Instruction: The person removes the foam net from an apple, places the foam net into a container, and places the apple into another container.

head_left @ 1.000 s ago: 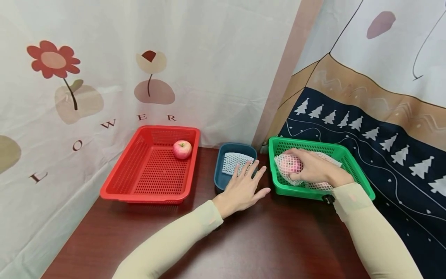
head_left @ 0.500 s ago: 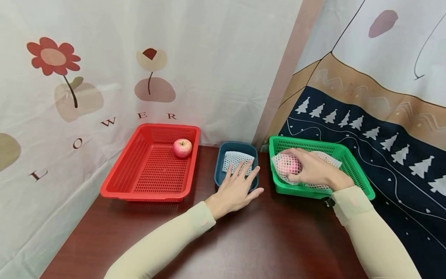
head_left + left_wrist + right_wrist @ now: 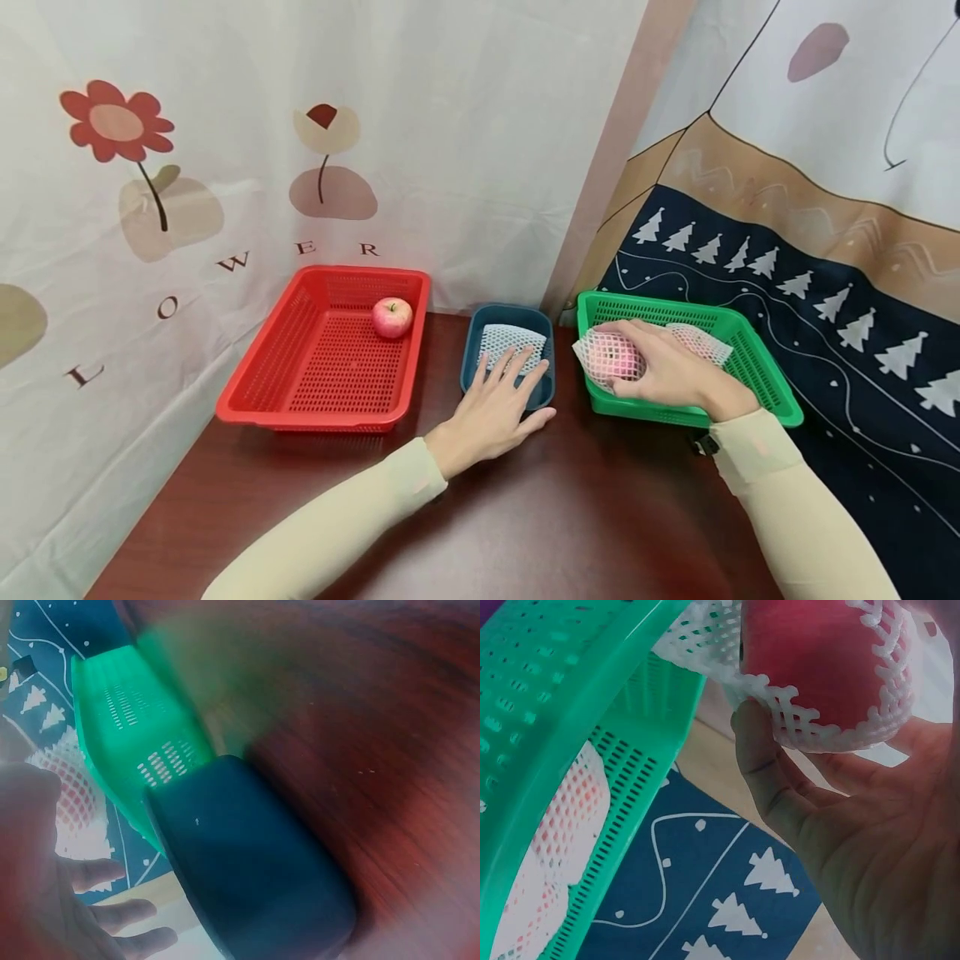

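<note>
My right hand grips an apple in a white foam net, with fingers and thumb around it. Net and apple are raised over the left end of the green basket. More net-wrapped pinkish fruit lies in that basket, partly hidden by my hand in the head view. My left hand, fingers spread and holding nothing, hovers at the front of the small dark blue box. A flattened white foam net lies inside the box.
On the left stands a red basket with one bare apple near its back right corner. The three containers stand on a dark reddish-brown table. Printed curtains hang right behind them.
My right hand has lifted the netted apple slightly and shifted it left, toward the green basket's left rim. My left hand has drawn back a little, left and toward me.
</note>
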A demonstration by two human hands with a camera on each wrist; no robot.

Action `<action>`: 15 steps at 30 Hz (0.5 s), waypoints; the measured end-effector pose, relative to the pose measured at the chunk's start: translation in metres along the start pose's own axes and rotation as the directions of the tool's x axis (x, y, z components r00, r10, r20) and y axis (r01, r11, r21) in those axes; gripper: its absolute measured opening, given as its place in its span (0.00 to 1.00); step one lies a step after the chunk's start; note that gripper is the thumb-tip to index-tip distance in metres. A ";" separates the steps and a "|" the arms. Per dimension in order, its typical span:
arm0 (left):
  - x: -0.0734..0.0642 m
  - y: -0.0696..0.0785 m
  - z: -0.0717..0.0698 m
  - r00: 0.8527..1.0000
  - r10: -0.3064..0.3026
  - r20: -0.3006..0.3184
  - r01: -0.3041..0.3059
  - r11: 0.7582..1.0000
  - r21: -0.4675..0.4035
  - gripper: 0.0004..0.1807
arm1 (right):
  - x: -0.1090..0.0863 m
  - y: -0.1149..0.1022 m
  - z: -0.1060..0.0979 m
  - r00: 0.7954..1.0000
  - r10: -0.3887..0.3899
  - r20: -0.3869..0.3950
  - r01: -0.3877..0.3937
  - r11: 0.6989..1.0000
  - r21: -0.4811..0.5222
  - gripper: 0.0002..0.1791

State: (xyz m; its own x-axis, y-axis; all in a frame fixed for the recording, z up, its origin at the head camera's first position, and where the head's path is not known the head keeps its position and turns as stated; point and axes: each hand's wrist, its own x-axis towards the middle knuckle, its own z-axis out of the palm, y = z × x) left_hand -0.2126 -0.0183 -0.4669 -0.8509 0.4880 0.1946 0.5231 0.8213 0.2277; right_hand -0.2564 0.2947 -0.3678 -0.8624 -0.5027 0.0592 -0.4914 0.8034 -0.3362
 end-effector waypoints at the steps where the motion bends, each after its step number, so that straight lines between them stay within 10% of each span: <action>1: -0.002 -0.001 -0.001 1.000 0.000 0.000 0.000 1.000 -0.004 0.45 | -0.001 -0.001 0.000 1.000 -0.002 -0.004 0.002 1.000 0.001 0.47; 15: -0.025 -0.015 -0.011 0.999 -0.001 -0.039 0.003 0.999 0.043 0.44 | -0.008 -0.021 0.000 0.998 -0.047 -0.047 0.049 0.998 0.033 0.49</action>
State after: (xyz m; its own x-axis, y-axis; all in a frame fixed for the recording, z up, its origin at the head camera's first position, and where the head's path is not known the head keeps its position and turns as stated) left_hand -0.1985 -0.0457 -0.4642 -0.8491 0.4750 0.2310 0.5179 0.8346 0.1874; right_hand -0.2388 0.2819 -0.3612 -0.8429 -0.5248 0.1190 -0.5289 0.7670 -0.3634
